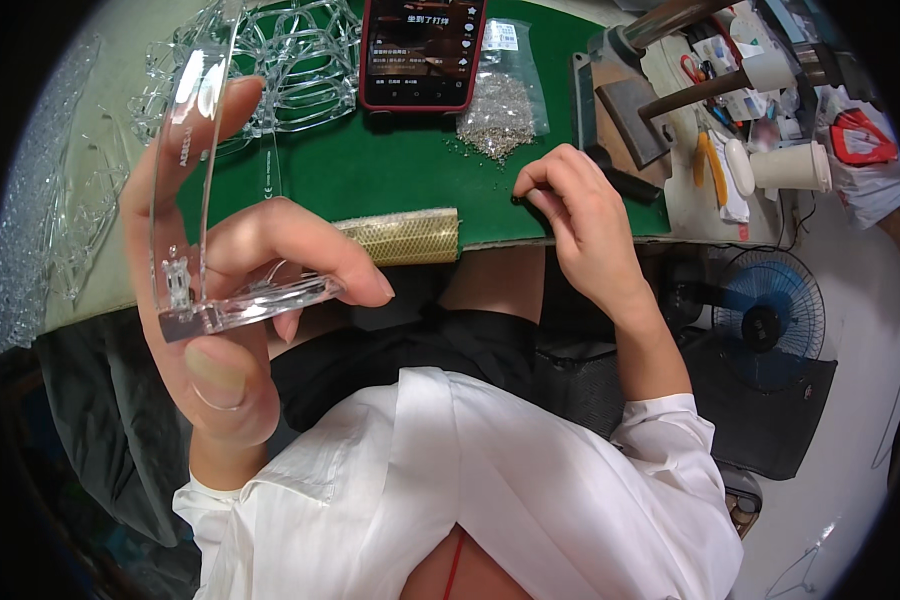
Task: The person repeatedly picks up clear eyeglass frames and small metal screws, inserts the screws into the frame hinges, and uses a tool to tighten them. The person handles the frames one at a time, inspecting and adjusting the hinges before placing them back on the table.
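Clear plastic frame (pixel 180 285) is gleaming in left fingers (pixel 295 235); right fingers (pixel 560 172) are pinching narrowly; bag (pixel 523 62) is holding metallic bits (pixel 492 130)

Small workshop, seemingly: clear eyeglass frames (pixel 315 60) heaped toward far left corner of green-covered table (pixel 390 170), bagged tiny metal parts (pixel 500 105), metal-armed fixture (pixel 638 125) near right edge.

My glasses frame (pixel 270 303) is clear and colourless, like the heap of frames (pixel 315 95). My mat (pixel 390 165) is plain deep green, and my roll (pixel 410 238) is gold with a fine mesh pattern. I see dark red on my phone case (pixel 417 107), silvery tan in the little metal bits (pixel 500 135), plain white on my shirt (pixel 390 465), blue on the fan (pixel 767 310), cream on the cup (pixel 790 167).
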`<state>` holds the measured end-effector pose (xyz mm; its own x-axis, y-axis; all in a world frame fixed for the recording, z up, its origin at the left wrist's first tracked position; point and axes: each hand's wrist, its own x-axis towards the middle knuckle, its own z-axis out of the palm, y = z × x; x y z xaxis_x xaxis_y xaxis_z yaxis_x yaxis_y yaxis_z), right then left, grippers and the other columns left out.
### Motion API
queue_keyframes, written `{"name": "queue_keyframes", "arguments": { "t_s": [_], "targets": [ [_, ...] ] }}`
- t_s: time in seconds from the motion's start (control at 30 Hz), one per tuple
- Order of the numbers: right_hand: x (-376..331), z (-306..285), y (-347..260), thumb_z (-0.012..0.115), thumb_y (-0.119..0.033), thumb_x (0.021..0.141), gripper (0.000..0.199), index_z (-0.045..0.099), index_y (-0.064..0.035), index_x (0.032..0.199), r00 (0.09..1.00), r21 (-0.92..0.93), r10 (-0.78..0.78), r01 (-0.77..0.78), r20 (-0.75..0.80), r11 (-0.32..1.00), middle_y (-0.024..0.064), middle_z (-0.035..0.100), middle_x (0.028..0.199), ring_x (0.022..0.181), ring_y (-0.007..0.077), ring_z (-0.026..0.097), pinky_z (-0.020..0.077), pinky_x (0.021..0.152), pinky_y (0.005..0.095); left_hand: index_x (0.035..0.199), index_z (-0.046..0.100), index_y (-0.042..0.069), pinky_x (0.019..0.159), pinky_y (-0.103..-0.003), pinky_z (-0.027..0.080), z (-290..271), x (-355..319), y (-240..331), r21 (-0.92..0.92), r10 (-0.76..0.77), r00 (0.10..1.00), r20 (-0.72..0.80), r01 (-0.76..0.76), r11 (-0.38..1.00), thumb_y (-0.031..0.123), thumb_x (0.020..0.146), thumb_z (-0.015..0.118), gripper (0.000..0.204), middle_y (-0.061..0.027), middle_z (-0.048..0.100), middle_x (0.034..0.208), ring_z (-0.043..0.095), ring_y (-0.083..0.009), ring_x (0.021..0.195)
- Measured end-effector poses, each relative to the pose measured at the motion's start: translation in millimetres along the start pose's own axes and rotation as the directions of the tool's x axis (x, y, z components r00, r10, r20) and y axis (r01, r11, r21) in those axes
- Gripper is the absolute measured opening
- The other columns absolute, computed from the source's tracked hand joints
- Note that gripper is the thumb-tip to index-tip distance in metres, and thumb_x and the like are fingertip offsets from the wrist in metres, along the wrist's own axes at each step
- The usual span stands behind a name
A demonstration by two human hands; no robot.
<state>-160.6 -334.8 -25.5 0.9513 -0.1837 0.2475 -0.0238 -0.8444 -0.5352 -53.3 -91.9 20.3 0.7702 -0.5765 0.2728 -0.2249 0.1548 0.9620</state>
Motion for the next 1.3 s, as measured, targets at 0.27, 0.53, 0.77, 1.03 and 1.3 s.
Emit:
{"name": "queue_keyframes", "arguments": {
  "t_s": [0.27,0.53,0.77,1.03,1.3],
  "targets": [
    [2,-4,8,0.061,0.003,0.078,0.009,0.060,-0.0020,0.085,0.998,0.045,-0.039,0.037,0.044,0.998,0.0098,0.055,0.081,0.079,0.0288,0.055,0.0437,0.069,0.0372,0.140,0.015,-0.011,0.044,-0.018,0.036,11,0,3,0.050,-0.015,0.997,-0.078,0.019,0.999,0.073,0.082,0.047,0.106,-0.0160,0.063,0.070,0.053,-0.0129,0.056],
    [7,-8,7,0.065,0.000,0.075,0.010,0.059,-0.0029,0.082,0.993,0.020,-0.065,0.063,0.098,0.998,0.0079,0.056,0.079,0.075,0.0273,0.057,0.0454,0.065,0.0357,0.139,0.019,-0.010,0.044,-0.017,0.035,20,2,3,0.085,-0.008,0.990,-0.139,0.020,0.996,0.075,0.079,0.047,0.108,-0.0145,0.063,0.069,0.052,-0.0112,0.054],
    [20,-9,22,0.067,0.006,0.074,0.016,0.058,0.0000,0.085,0.963,0.131,-0.135,0.107,0.235,0.986,0.0060,0.054,0.079,0.068,0.0183,0.057,0.0462,0.061,0.0282,0.140,0.018,-0.009,0.045,-0.017,0.036,21,-1,2,0.039,0.000,0.995,-0.105,0.004,0.999,0.073,0.081,0.047,0.105,-0.0160,0.063,0.069,0.050,-0.0109,0.052],
    [17,-6,23,0.067,-0.005,0.075,0.013,0.055,-0.0064,0.080,0.954,-0.028,-0.226,0.236,0.194,0.971,0.0050,0.052,0.077,0.074,0.0242,0.057,0.0455,0.059,0.0348,0.141,0.017,-0.008,0.047,-0.017,0.038,23,-4,0,0.015,0.085,0.988,-0.132,-0.084,0.996,0.074,0.081,0.046,0.106,-0.0159,0.063,0.069,0.052,-0.0114,0.053],
    [5,-6,27,0.064,-0.006,0.077,0.013,0.052,-0.0043,0.079,0.976,0.025,-0.187,0.186,0.110,0.982,0.0066,0.051,0.077,0.074,0.0263,0.053,0.0428,0.062,0.0360,0.141,0.019,-0.004,0.044,-0.016,0.037,35,-1,6,0.010,0.025,0.993,-0.117,-0.024,1.000,0.073,0.080,0.048,0.103,-0.0159,0.064,0.074,0.059,-0.0124,0.059]
  ]
}}
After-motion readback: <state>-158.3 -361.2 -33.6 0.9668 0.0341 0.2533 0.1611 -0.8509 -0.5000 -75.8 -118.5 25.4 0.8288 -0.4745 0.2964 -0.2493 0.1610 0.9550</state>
